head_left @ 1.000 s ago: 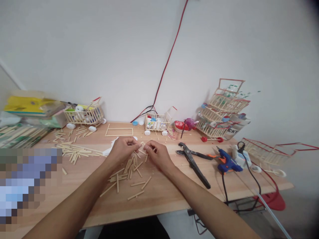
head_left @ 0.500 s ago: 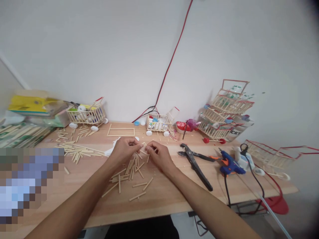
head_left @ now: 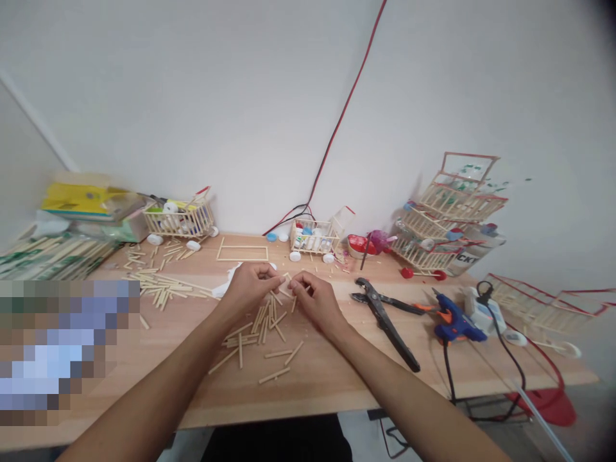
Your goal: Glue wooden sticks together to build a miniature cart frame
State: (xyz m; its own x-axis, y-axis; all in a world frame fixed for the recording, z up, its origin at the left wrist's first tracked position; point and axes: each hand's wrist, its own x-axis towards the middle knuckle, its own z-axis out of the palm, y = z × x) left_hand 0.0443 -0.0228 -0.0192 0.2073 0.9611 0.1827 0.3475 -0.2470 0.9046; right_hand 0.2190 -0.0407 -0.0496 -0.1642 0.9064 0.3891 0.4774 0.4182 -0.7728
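Above grained tabletop (head_left: 332, 378), curled hands (head_left: 251, 285) (head_left: 315, 298), pinched slim wooden sticks (head_left: 287, 276)

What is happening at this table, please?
Someone's left hand and right hand hold small sticks close together; I cannot tell whether these are joined. Many loose sticks lie on the table. Behind, near the wall, are a flat frame and a small loaded cart. Pliers and a glue gun lie to the right.

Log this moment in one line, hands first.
Left hand: pinching thin wooden sticks | Right hand: pinching them too | Near side: loose short sticks on tabletop | Right side: black-handled pliers, blue glue gun
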